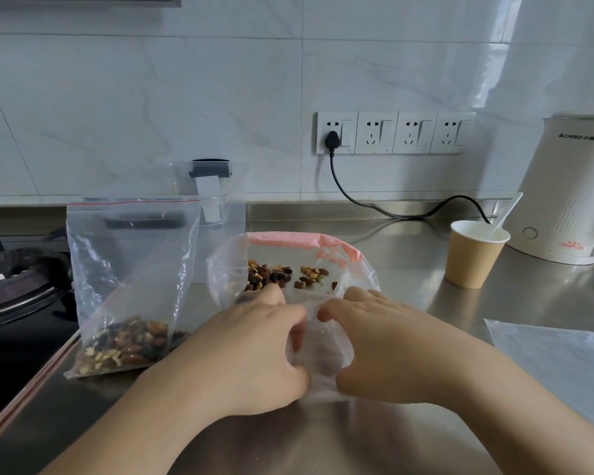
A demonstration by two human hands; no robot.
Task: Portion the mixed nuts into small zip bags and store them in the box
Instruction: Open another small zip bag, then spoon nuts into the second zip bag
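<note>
A small clear zip bag (318,351) lies on the steel counter between my hands. My left hand (254,354) pinches its left edge and my right hand (381,344) pinches its right edge. Just beyond them a large clear bag with a pink zip strip (299,241) lies flat, with loose mixed nuts (275,274) scattered inside. At the left a zip bag with a red line at its top (131,269) stands upright, a portion of nuts at its bottom. Behind it stands a clear plastic box with a black clip (216,190).
A brown paper cup (474,258) with a white stick stands at the right, a cream kettle (573,190) behind it with its black cord (357,200) plugged into the wall. A gas hob (18,282) sits at the left. A clear plastic sheet (556,351) lies at the right.
</note>
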